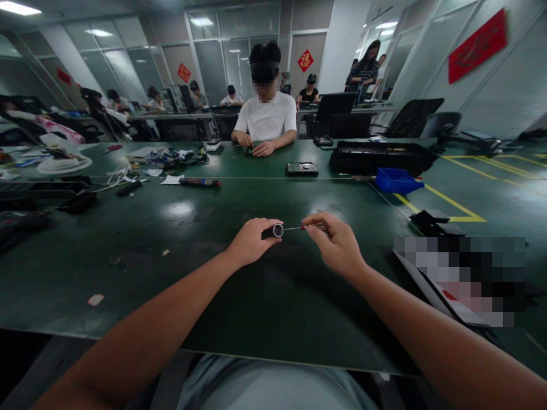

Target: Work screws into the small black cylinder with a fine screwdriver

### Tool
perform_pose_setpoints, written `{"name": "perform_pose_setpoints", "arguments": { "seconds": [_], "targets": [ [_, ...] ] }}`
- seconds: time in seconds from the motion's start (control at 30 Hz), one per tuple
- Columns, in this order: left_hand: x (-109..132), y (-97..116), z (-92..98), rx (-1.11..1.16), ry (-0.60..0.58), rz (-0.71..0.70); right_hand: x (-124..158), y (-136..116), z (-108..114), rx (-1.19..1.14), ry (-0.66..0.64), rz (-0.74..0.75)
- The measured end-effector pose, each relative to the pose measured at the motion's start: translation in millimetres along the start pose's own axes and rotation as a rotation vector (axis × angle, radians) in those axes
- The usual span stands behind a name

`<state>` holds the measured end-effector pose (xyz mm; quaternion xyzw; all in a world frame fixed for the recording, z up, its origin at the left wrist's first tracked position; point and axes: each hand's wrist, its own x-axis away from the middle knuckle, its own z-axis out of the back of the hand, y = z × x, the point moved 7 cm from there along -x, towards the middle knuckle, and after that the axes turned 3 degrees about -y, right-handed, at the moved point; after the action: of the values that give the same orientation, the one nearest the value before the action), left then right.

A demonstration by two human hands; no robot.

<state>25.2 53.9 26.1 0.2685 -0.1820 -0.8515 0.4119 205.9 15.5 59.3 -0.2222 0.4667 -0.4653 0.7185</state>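
My left hand (250, 242) is closed around a small black cylindrical object (278, 230), whose round, silver-rimmed end faces me. Between the thumb and fingers of my right hand (337, 242) is a thin screwdriver (292, 229), with red showing where the shaft meets the grip. Its metal shaft points left and reaches the side of the cylinder; whether the tip sits in a screw is too small to tell. My fingers hide most of the handle. Both hands are over the green table (273, 307), near its middle.
Across the table a person (267, 119) works on a small item. Ahead lie a hard drive (302, 169) and a pen-shaped electric screwdriver (200, 182). A black tray (382, 158) and blue bin (397, 180) are at right; cables (171, 155) and a white fan (64, 163) at left.
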Motion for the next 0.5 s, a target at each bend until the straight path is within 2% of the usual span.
{"name": "perform_pose_setpoints", "arguments": {
  "seconds": [0.17,0.37,0.5],
  "targets": [
    [0.2,-0.6,0.8,0.025,0.028,-0.012,1.1,6.3,-1.7,0.055,0.006,-0.112],
    [0.3,-3.0,3.5,0.028,0.069,0.01,2.6,6.0,-3.7,0.05,-0.012,-0.041],
    [0.2,-1.6,2.3,0.029,0.053,-0.003,3.8,4.5,-3.5,0.025,-0.008,-0.044]
  ]
}}
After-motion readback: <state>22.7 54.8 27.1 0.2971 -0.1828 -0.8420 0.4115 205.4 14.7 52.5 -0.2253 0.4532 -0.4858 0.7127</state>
